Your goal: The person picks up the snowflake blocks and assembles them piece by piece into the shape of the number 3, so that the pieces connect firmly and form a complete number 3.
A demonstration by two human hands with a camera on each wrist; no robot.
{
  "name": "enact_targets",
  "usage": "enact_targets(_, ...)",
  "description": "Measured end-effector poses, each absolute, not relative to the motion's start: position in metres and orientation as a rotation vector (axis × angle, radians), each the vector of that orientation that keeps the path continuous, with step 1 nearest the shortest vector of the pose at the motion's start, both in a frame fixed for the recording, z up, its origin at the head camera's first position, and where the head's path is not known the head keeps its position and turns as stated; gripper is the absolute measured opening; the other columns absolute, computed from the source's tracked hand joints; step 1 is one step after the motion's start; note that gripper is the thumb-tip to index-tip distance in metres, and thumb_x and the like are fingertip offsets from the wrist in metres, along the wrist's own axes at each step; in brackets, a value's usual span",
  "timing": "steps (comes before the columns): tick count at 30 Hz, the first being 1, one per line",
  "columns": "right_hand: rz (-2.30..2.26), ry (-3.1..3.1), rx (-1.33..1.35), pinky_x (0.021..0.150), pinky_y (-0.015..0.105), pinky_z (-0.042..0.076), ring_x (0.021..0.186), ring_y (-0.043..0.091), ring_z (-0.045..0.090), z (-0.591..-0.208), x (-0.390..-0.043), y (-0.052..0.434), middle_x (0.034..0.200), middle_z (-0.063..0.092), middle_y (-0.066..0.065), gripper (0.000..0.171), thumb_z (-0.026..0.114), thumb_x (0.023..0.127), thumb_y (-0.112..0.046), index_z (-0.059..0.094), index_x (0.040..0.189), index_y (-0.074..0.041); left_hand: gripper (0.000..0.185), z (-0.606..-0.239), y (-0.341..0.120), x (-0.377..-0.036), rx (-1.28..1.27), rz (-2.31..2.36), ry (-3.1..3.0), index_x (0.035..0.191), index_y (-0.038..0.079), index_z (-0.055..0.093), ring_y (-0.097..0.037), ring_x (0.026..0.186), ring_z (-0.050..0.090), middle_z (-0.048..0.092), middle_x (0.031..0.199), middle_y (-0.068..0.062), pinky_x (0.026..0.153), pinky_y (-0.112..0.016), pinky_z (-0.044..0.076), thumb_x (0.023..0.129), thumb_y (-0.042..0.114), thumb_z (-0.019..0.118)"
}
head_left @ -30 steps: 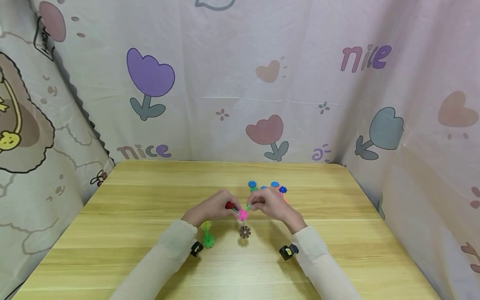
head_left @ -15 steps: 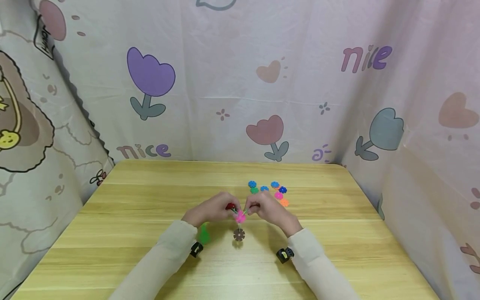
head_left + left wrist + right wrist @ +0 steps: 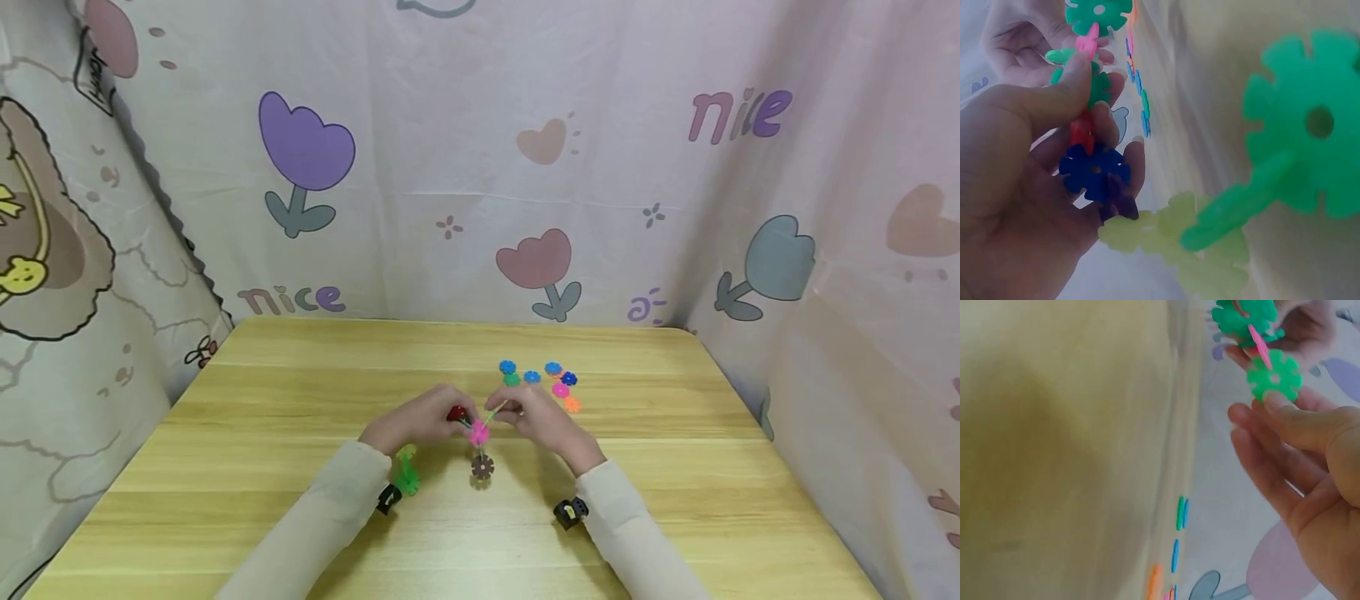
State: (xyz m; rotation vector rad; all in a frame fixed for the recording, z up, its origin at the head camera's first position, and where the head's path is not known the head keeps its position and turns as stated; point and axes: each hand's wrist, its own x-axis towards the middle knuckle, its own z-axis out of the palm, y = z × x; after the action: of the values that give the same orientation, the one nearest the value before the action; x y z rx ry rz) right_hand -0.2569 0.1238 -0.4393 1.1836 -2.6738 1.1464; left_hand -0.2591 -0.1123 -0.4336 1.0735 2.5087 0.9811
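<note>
Both hands hold a chain of notched plastic discs above the table. In the head view, the pink disc (image 3: 479,432) sits between my left hand (image 3: 423,417) and right hand (image 3: 540,421), with a brown disc (image 3: 482,467) hanging below it. My left thumb and fingers pinch a green disc (image 3: 1101,87); from it a red disc (image 3: 1082,131), blue disc (image 3: 1094,172), purple disc (image 3: 1119,203), yellow disc (image 3: 1210,250) and green discs (image 3: 1294,106) trail down. My right thumb and fingers pinch a light green disc (image 3: 1274,376), slotted onto the pink one.
Several loose discs lie on the wooden table (image 3: 300,379) behind the right hand, including an orange disc (image 3: 572,404), a dark blue disc (image 3: 569,379) and a green disc (image 3: 512,380). A patterned curtain (image 3: 420,108) hangs behind the table and along its sides.
My right hand has shifted slightly left, closer to my left hand, uncovering the loose discs behind it. The pink disc has moved a little left. The left hand stays nearly in place.
</note>
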Motion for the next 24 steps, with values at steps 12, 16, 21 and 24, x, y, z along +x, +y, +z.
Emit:
enact_targets(12,1.117,-2.712,0.814,0.079,0.030,0.063,0.089,0.023,0.075,-0.426,-0.266,0.161,0.108,0.078,0.014,0.014,0.071,0.094,0.000,0.078,0.104,-0.007,0.020,-0.429,-0.115,-0.255,0.948,0.956,2.527,0.113,0.013,0.077,-0.007,0.094,0.067,0.076,0.104,0.005,0.088,-0.029,0.058,0.098,0.026,0.073)
enact_targets(16,1.089,-2.789,0.709,0.080,0.033,0.061,0.089,0.021,0.072,-0.427,-0.268,0.172,0.106,0.078,0.010,0.012,0.071,0.095,-0.001,0.077,0.104,-0.005,0.029,-0.427,-0.115,-0.254,0.968,0.923,2.523,0.124,0.006,0.073,-0.011,0.094,0.069,0.077,0.109,-0.003,0.087,-0.031,0.059,0.099,0.019,0.070)
enact_targets(21,1.030,-2.868,0.681,0.081,0.033,0.059,0.089,0.018,0.069,-0.431,-0.270,0.180,0.101,0.077,0.008,0.010,0.071,0.095,-0.001,0.076,0.102,-0.002,0.028,-0.427,-0.113,-0.254,0.969,0.918,2.500,0.125,0.005,0.073,-0.012,0.094,0.068,0.077,0.111,-0.004,0.085,-0.029,0.059,0.100,0.014,0.067)
enact_targets(24,0.976,-2.900,0.694,0.081,0.032,0.059,0.087,0.017,0.068,-0.432,-0.272,0.184,0.100,0.077,0.008,0.009,0.071,0.094,-0.001,0.076,0.101,-0.002,0.028,-0.428,-0.112,-0.254,0.947,0.927,2.491,0.127,0.005,0.072,-0.012,0.095,0.068,0.077,0.112,-0.004,0.084,-0.028,0.058,0.100,0.013,0.067)
